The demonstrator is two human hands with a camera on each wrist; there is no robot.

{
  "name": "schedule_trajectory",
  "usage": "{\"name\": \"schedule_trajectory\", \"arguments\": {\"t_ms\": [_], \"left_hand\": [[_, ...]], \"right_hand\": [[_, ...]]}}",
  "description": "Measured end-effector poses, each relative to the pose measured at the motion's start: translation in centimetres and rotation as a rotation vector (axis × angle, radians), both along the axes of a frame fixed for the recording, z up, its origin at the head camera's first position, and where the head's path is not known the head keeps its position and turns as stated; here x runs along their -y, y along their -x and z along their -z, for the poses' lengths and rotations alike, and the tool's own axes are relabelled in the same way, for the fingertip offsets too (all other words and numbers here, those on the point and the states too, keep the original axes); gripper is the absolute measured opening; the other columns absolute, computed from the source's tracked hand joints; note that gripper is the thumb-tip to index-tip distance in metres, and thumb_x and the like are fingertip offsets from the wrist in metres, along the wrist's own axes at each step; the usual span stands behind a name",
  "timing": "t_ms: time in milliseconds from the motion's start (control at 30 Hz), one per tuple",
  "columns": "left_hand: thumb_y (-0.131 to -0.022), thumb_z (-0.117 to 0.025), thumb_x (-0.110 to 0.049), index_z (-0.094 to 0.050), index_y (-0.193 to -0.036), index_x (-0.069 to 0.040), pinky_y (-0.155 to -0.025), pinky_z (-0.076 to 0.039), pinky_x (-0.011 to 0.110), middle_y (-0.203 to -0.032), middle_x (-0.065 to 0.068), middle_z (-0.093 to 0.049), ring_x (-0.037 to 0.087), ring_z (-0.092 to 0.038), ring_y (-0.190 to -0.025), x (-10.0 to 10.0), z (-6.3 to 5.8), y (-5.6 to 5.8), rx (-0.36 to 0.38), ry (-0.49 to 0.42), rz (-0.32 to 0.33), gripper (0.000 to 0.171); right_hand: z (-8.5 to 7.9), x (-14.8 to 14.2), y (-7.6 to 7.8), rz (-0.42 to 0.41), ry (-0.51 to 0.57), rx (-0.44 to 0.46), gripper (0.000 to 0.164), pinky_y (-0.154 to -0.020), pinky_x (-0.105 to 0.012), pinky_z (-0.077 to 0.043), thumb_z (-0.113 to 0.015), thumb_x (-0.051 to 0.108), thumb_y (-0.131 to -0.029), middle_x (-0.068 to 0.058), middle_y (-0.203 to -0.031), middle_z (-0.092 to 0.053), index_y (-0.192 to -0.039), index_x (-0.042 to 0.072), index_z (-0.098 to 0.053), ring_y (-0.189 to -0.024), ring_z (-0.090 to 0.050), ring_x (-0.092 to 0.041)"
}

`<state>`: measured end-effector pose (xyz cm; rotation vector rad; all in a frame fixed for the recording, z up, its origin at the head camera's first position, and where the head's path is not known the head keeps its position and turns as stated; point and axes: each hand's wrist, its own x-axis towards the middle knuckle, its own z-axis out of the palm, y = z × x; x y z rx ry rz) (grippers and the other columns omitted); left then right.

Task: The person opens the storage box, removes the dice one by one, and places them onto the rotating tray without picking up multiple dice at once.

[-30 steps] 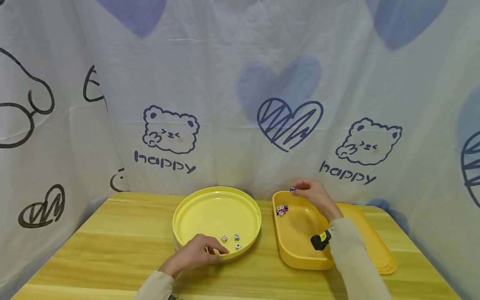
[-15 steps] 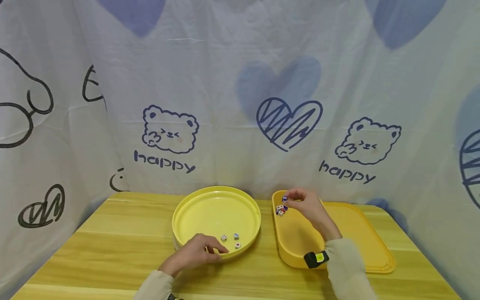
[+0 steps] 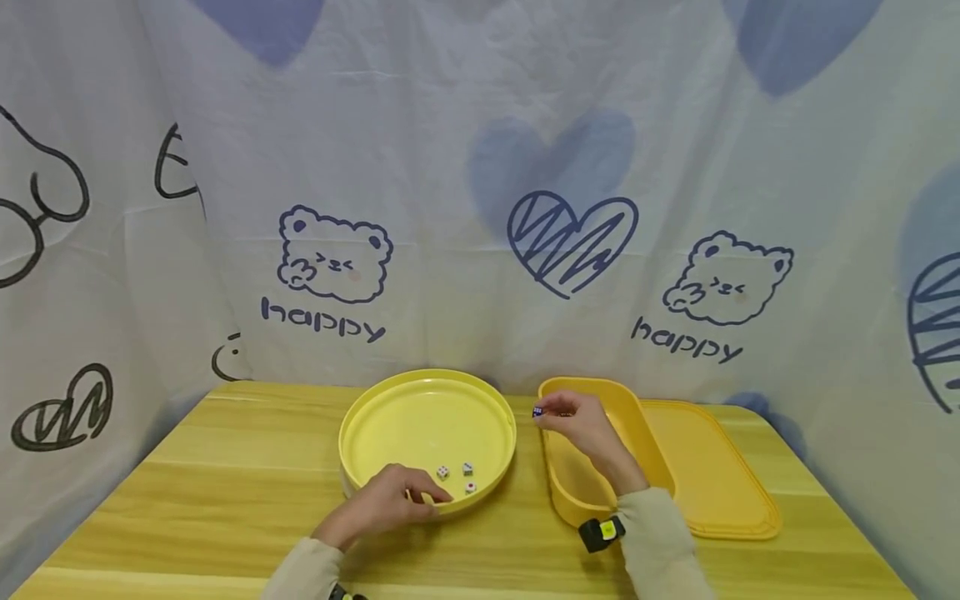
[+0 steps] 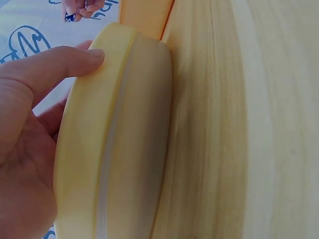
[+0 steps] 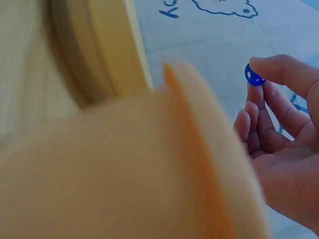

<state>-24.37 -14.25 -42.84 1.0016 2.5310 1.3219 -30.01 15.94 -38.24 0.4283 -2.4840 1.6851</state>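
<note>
My left hand (image 3: 386, 504) holds the near rim of a round yellow tray (image 3: 420, 421). In the left wrist view its thumb (image 4: 89, 60) lies on the tray's outer wall, and the other fingers are partly hidden behind the rim. Three white dice (image 3: 442, 472) lie inside the tray near that hand. My right hand (image 3: 585, 429) pinches a blue die (image 3: 537, 412) between thumb and fingertip, above the left edge of an orange-yellow box (image 3: 626, 417). Close up in the right wrist view, the blue die (image 5: 254, 75) shows white pips. The hand mostly hides the dice inside the box.
Right of the box lies a flat yellow lid (image 3: 720, 475) on the wooden table (image 3: 225, 500). Behind the table hangs a white cloth (image 3: 442, 250) printed with hearts and bears. A strip of tabletop separates tray and box.
The right hand has carried the blue die left and nearer, from the back of the box to its left edge. The left hand has kept its hold on the tray.
</note>
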Motion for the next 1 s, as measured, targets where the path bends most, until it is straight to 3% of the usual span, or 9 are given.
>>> {"name": "schedule_trajectory", "arguments": {"t_ms": [233,567,800,1000], "left_hand": [[-0.086,-0.072,-0.007,-0.077,-0.101,-0.004,-0.065,-0.049,0.024,-0.094,0.003,-0.071,0.006,-0.060,-0.074,-0.3,0.1,0.1,0.001,-0.007,0.009,0.016],[-0.085,-0.073,-0.008,-0.077,-0.099,-0.003,-0.063,-0.048,0.024,-0.092,0.003,-0.072,0.005,-0.060,-0.072,-0.1,-0.1,0.1,-0.010,-0.011,0.007,0.015],[-0.085,-0.073,-0.007,-0.077,-0.098,-0.002,-0.063,-0.049,0.023,-0.093,0.004,-0.072,0.005,-0.061,-0.072,-0.1,-0.1,0.2,-0.018,-0.013,0.012,0.015],[-0.086,-0.073,-0.008,-0.077,-0.099,-0.005,-0.063,-0.048,0.023,-0.093,0.002,-0.072,0.005,-0.060,-0.072,-0.1,0.0,0.3,-0.016,0.010,0.004,0.015]], "right_hand": [[0.5,2.1,-0.8,-0.011,-0.012,0.005,0.014,-0.072,-0.028,-0.046,-0.073,0.002,-0.083,-0.004,-0.085,-0.066,-0.096,-0.003,-0.070,-0.079,-0.054,-0.017],[1.3,4.7,-0.8,-0.068,0.011,0.043,0.016,-0.074,-0.028,-0.047,-0.074,0.004,-0.082,-0.003,-0.087,-0.066,-0.096,-0.003,-0.070,-0.083,-0.057,-0.017],[2.4,6.3,-1.0,-0.199,-0.046,0.004,0.016,-0.072,-0.027,-0.050,-0.073,0.005,-0.083,-0.004,-0.086,-0.067,-0.096,-0.003,-0.070,-0.080,-0.059,-0.014],[2.9,7.3,-1.2,-0.245,-0.104,0.012,0.014,-0.072,-0.024,-0.050,-0.075,0.007,-0.083,-0.001,-0.085,-0.067,-0.094,0.000,-0.071,-0.078,-0.059,-0.012]]}}
